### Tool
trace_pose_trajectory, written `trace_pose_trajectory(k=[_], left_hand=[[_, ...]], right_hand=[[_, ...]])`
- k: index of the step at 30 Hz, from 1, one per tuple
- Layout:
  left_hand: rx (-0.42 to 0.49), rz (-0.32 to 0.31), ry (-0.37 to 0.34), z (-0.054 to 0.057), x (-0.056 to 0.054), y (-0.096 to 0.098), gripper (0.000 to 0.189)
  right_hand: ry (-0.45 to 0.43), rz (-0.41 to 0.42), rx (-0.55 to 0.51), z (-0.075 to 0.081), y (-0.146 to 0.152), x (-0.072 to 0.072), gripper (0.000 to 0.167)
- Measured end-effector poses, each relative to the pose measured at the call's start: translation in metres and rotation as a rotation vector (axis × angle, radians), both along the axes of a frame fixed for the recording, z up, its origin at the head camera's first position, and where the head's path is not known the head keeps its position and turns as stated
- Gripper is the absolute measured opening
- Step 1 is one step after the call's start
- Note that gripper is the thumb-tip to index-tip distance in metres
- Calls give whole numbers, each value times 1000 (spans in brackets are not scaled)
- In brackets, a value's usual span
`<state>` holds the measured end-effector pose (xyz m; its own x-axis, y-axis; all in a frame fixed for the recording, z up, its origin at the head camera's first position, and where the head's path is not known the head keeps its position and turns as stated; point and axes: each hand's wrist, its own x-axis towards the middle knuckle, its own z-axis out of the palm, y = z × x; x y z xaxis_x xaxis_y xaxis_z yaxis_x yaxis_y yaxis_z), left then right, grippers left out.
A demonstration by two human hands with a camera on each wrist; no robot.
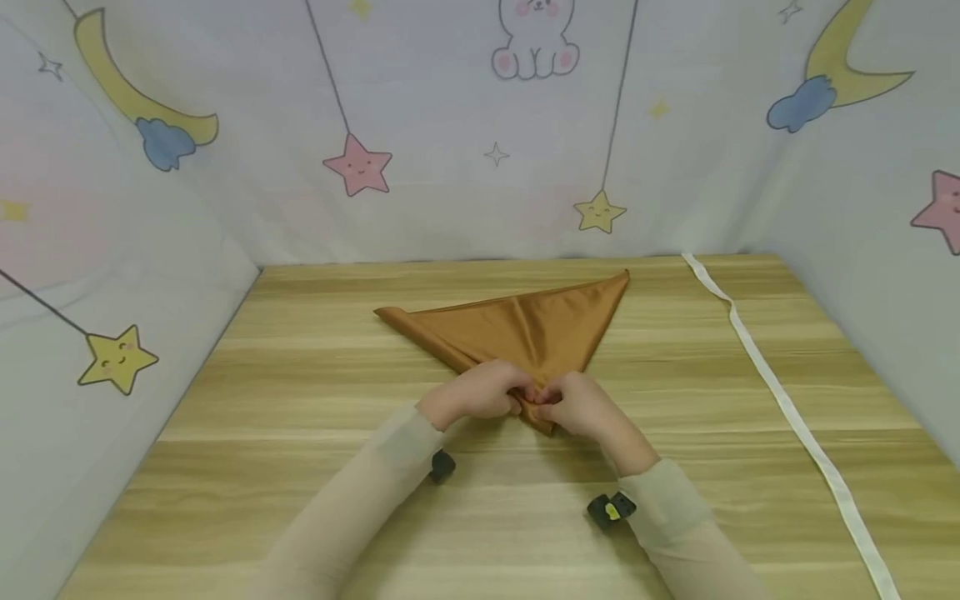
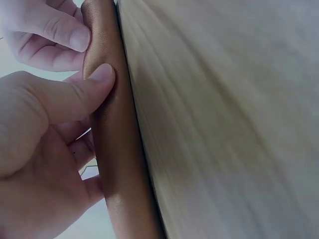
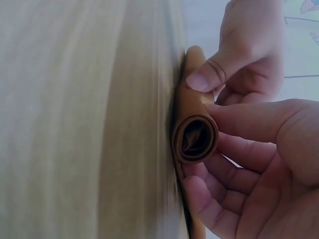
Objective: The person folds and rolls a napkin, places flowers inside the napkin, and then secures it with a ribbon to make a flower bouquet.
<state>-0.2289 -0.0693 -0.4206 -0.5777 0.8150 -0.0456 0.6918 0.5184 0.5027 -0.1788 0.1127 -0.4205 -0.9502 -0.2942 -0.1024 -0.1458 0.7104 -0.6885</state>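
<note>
A shiny brown satin cloth (image 1: 517, 329) lies on the table, shaped like a triangle with its long side away from me. The edge along its left is rolled into a tube, and the coiled layers of the cloth roll (image 3: 175, 144) show at its near end in the right wrist view. My left hand (image 1: 486, 390) pinches the roll, thumb on top, as the left wrist view shows on the cloth (image 2: 117, 129). Close beside it, my right hand (image 1: 583, 406) grips the roll by its near end, thumb and fingers around it. The two hands nearly meet at the cloth's near corner.
A long white ribbon (image 1: 780, 400) runs down the right side of the wood-grain table (image 1: 285, 400). Pale fabric walls (image 1: 450, 225) printed with stars and moons enclose the back and both sides.
</note>
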Motion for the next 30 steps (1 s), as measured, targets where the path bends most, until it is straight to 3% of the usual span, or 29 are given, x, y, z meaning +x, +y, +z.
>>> trace_pose_trajectory(k=[12, 16, 21, 30], left_hand=[[5, 40, -107, 2, -6, 7, 22], [3, 14, -66, 4, -7, 8, 22], [0, -26, 12, 2, -8, 1, 33], [10, 26, 57, 3, -12, -3, 20]], right_hand=[[40, -21, 9, 8, -1, 4, 13], [66, -10, 23, 9, 2, 1, 8], [35, 7, 5, 9, 5, -6, 9], [-1, 5, -36, 6, 9, -14, 10]])
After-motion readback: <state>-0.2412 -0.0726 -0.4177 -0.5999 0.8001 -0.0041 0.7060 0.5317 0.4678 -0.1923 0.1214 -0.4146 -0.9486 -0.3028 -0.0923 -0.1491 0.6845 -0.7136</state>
